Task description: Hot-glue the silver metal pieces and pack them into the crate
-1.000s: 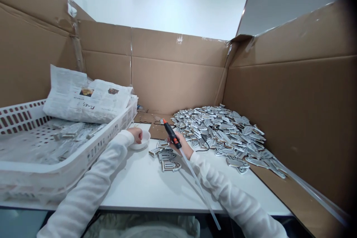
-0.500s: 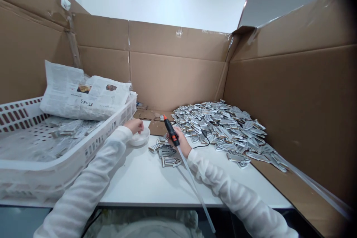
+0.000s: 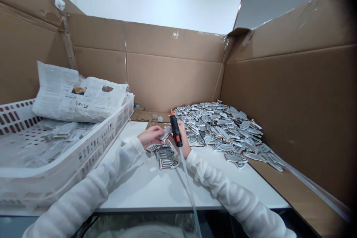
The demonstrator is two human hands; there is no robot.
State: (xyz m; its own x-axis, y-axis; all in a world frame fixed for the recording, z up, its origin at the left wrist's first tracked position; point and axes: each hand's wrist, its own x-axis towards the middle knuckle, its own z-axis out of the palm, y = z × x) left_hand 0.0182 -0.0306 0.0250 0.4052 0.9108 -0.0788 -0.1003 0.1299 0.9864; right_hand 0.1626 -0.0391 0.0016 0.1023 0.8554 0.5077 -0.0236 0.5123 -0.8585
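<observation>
In my right hand (image 3: 183, 139) is a black hot glue gun (image 3: 175, 130), its orange nozzle pointing up and away from me. A long clear glue stick (image 3: 187, 178) trails from its rear end down past the table edge. My left hand (image 3: 152, 136) pinches a small flat grey-and-white piece (image 3: 166, 134) beside the gun. Just below both hands, several arch-shaped grey pieces with striped faces (image 3: 168, 163) lie on the white table (image 3: 139, 189). The white bowl is mostly hidden behind my left forearm.
A large heap of similar flat pieces (image 3: 220, 126) spreads over the table's right and back. On the left stands a white perforated plastic basket (image 3: 83, 160) holding bagged items and a newspaper sheet (image 3: 80, 98). Cardboard walls (image 3: 173, 74) enclose three sides. A black cord (image 3: 201, 142) runs near the heap.
My left hand has left the white bowl and moved right, now pinching a flat piece beside the gun. The glue gun is tilted more upright. The view has shifted slightly.
</observation>
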